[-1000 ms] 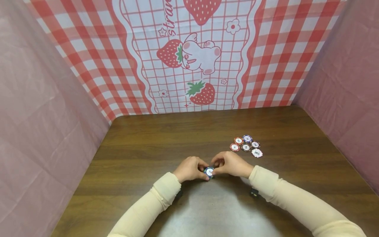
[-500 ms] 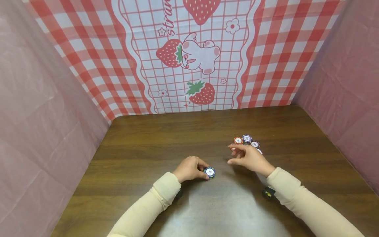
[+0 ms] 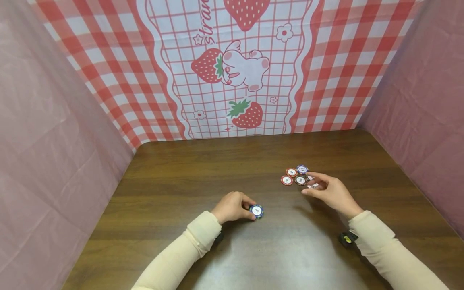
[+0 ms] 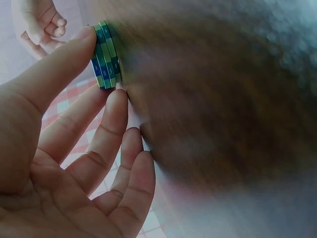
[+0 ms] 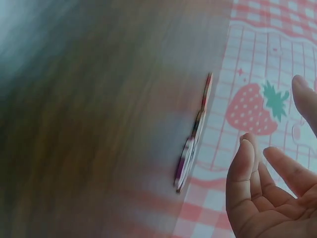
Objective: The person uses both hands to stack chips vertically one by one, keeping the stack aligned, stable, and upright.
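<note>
My left hand (image 3: 232, 207) pinches a short stack of blue-and-green poker chips (image 3: 257, 211) on the table, its top chip showing a white centre. In the left wrist view the thumb and fingers bracket the edge of this chip stack (image 4: 106, 58). My right hand (image 3: 334, 196) hovers with parted thumb and fingers over the right end of a group of chips, holding nothing. That group has two red chips (image 3: 286, 180), a blue chip (image 3: 302, 169) and a dark chip (image 3: 300, 180). A white chip (image 3: 312, 186) and another dark one are partly hidden behind the right fingers.
The brown wooden table (image 3: 203, 165) ends at a red-and-white checked strawberry cloth (image 3: 326, 72) hung at the back. Pink cloth walls (image 3: 409, 104) stand along both sides. Each wrist carries a small dark device, such as the camera (image 3: 348, 239) on the right.
My right hand has let go of the blue-and-green stack and moved right and away from me to the chip group. The left hand has stayed at the stack.
</note>
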`<state>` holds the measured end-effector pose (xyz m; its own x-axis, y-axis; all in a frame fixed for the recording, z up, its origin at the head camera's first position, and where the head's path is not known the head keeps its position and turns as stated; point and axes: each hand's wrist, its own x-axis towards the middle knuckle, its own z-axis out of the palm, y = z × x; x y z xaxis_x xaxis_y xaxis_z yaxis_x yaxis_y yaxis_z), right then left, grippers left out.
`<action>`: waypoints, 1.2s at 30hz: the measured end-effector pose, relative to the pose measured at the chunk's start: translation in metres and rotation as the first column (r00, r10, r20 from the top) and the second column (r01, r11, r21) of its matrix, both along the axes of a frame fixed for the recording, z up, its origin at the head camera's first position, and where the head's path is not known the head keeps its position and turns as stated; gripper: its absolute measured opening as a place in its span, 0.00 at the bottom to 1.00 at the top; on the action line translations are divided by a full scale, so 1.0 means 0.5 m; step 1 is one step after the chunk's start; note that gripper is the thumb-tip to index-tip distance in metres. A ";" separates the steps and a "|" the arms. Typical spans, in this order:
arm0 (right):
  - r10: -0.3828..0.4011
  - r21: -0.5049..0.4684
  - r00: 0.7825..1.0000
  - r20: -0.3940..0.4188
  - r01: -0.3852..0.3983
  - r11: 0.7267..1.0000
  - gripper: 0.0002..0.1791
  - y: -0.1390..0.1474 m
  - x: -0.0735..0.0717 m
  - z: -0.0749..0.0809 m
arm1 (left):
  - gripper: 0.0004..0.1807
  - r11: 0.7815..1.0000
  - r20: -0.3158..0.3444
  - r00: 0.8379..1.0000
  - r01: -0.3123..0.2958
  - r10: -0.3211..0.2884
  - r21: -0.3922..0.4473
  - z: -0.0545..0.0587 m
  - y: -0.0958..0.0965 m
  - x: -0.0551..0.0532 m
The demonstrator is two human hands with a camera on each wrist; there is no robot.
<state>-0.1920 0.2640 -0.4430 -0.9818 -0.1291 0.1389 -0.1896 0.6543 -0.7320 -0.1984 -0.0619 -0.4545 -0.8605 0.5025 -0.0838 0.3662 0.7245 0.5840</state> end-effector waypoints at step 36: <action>-0.029 0.313 0.988 0.152 -0.021 0.950 0.42 0.072 -0.022 -0.011 | 0.21 1.000 0.014 1.000 -0.005 0.005 0.006 0.004 -0.001 0.003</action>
<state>-0.2031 0.3000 -0.4483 -0.9887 -0.1378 -0.0597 -0.0884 0.8554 -0.5104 -0.1971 -0.0624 -0.4526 -0.8618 0.4985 -0.0932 0.3539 0.7229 0.5935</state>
